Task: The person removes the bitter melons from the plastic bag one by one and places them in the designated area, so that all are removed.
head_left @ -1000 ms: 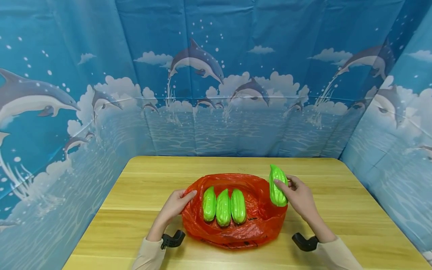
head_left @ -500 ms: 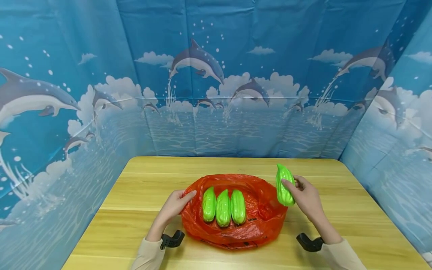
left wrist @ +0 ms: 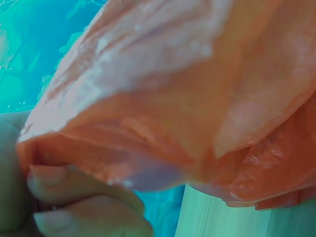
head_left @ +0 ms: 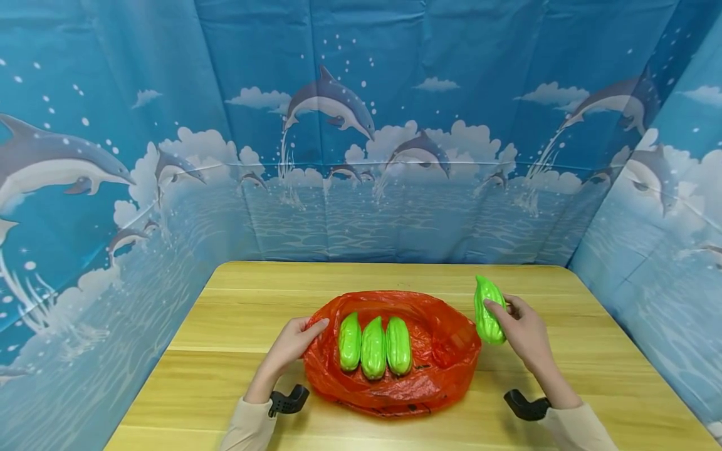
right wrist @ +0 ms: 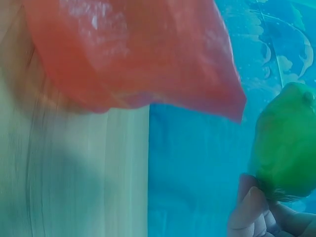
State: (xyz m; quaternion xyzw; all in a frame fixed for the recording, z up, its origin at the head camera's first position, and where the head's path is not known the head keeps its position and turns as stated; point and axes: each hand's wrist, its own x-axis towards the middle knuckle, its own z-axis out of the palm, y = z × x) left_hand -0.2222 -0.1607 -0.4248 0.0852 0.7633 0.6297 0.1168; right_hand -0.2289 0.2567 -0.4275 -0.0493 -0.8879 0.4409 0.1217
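A red plastic bag (head_left: 403,391) lies spread with its mouth up in the middle of the table. Three glossy green bitter melons (head_left: 373,347) rest side by side inside it. My left hand (head_left: 293,343) pinches the bag's left rim between thumb and fingers; in the left wrist view, curled fingers (left wrist: 84,197) hold the plastic. Just beyond the bag's right edge, my right hand (head_left: 524,329) grips another bitter melon (head_left: 488,310), pointed end up, raised off the table. The right wrist view catches this bitter melon (right wrist: 286,143) apart from the bag's rim.
The light wood table (head_left: 237,300) has bare surface around the bag. A blue dolphin-print curtain (head_left: 361,207) hangs along its back and sides. Each wrist wears a black mount, one on the left (head_left: 289,399) and one on the right (head_left: 526,406).
My right hand has moved to the right with its bitter melon, from over the bag's right rim to just outside it. The left hand keeps its hold on the bag and stays put.
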